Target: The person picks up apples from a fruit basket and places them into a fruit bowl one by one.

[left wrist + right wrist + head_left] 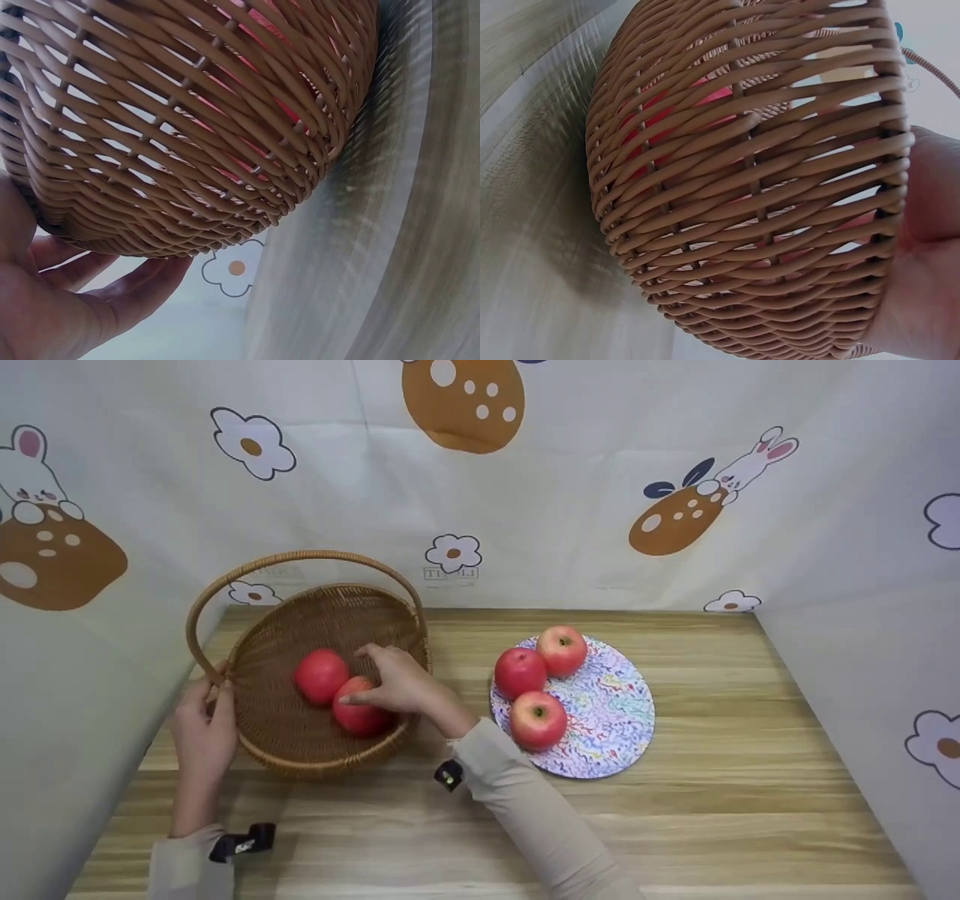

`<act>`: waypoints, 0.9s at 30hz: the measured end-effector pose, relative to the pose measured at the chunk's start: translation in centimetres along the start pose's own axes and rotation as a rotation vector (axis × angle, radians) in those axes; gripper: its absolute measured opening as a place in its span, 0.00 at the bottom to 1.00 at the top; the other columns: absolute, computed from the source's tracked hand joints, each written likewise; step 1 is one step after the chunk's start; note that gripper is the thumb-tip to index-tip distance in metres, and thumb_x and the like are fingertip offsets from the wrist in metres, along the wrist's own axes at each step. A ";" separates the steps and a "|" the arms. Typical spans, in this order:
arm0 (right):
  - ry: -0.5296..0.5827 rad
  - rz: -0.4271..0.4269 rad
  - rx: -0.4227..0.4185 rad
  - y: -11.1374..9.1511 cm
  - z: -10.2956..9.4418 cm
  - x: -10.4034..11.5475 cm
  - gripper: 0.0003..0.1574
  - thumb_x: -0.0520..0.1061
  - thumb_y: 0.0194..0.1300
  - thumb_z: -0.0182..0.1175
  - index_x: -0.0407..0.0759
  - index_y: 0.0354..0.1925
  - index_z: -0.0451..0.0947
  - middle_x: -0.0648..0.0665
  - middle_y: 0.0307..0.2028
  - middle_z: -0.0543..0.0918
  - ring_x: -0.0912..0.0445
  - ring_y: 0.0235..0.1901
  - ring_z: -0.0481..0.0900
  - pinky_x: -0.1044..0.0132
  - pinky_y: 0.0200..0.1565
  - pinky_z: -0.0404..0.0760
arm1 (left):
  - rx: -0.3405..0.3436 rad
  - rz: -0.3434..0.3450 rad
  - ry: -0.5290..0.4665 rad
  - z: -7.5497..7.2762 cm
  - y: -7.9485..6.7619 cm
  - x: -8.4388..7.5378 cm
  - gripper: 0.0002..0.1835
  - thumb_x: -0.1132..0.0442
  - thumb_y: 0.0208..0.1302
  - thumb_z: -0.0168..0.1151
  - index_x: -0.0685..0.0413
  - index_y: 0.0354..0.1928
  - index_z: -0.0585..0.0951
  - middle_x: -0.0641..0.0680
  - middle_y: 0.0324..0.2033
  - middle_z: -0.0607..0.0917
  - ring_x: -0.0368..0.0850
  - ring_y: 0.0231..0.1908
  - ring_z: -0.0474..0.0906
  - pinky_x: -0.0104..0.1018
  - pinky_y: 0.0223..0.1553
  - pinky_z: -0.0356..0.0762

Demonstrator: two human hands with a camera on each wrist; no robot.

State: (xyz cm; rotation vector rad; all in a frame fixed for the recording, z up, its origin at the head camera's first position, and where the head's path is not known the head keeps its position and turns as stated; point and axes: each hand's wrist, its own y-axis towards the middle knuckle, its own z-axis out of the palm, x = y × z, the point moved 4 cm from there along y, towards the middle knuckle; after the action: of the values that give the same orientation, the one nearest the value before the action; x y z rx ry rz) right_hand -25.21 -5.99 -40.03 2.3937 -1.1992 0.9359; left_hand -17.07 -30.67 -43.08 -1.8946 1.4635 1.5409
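A brown wicker basket [315,766] with a tall arched handle stands on the left of the table. My left hand [204,735] grips its left rim at the foot of the handle; in the left wrist view, the fingers lie against the weave. Inside are two red apples, one [321,676] near the middle and another [361,718] by the right front wall. My right hand [401,682] reaches over the right rim, thumb across the nearer apple and fingertips spread apart above it. In the right wrist view, the basket wall hides most of that hand.
Right of the basket lies a round, multicoloured speckled plate [607,720]. Three apples sit on its left part: one at the back [562,651], one at the left [520,673], one in front [538,721]. Printed cloth [555,510] walls the wood-grain table [720,780] at the back and sides.
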 end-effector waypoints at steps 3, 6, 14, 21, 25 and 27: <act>0.013 0.009 0.013 0.4 0.2 -0.3 0.42 0.55 0.65 0.76 0.38 0.69 0.74 0.37 0.65 0.81 0.47 0.68 0.75 0.62 0.69 0.73 | 0.023 -0.012 0.005 0.0 0.1 -0.1 0.22 0.66 0.81 0.48 0.69 0.69 0.77 0.67 0.63 0.80 0.45 0.63 0.73 0.17 0.53 0.73; 0.030 0.027 0.030 0.7 0.4 -0.6 0.41 0.54 0.64 0.77 0.38 0.68 0.75 0.38 0.63 0.83 0.48 0.65 0.78 0.64 0.66 0.75 | 0.039 -0.018 0.005 0.1 0.1 -0.1 0.22 0.66 0.82 0.48 0.69 0.70 0.76 0.67 0.64 0.79 0.57 0.66 0.72 0.15 0.52 0.72; 0.089 0.060 0.079 0.9 1.0 -1.0 0.36 0.52 0.62 0.78 0.38 0.62 0.79 0.41 0.57 0.86 0.52 0.58 0.81 0.67 0.59 0.78 | 0.044 -0.016 0.008 0.1 -0.1 -0.4 0.22 0.65 0.82 0.48 0.68 0.70 0.76 0.67 0.65 0.79 0.56 0.65 0.73 0.15 0.51 0.71; 0.138 0.079 0.105 1.1 1.4 -1.3 0.36 0.49 0.59 0.80 0.37 0.61 0.80 0.42 0.58 0.85 0.53 0.59 0.81 0.69 0.60 0.76 | 0.076 -0.040 0.003 0.1 -0.1 -0.3 0.24 0.63 0.83 0.46 0.66 0.73 0.74 0.67 0.68 0.77 0.61 0.69 0.70 0.37 0.64 0.76; 0.158 0.091 0.108 1.3 1.7 -1.5 0.37 0.47 0.58 0.81 0.37 0.62 0.79 0.41 0.60 0.85 0.52 0.60 0.81 0.69 0.61 0.76 | 0.082 -0.051 0.005 0.1 -0.1 -0.3 0.24 0.62 0.84 0.46 0.66 0.73 0.74 0.67 0.68 0.76 0.62 0.69 0.70 0.40 0.64 0.76; 0.164 0.097 0.112 1.4 1.8 -1.5 0.38 0.47 0.57 0.81 0.37 0.62 0.79 0.41 0.60 0.85 0.52 0.59 0.81 0.69 0.61 0.76 | 0.081 -0.055 0.007 0.1 -0.1 -0.3 0.24 0.62 0.84 0.46 0.66 0.73 0.73 0.67 0.68 0.76 0.62 0.68 0.70 0.35 0.62 0.76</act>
State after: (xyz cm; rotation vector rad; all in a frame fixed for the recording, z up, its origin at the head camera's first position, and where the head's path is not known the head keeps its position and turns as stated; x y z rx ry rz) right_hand -26.26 -6.89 -42.33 2.3067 -1.2394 1.2347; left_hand -16.98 -30.44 -42.89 -1.8798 1.4419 1.4293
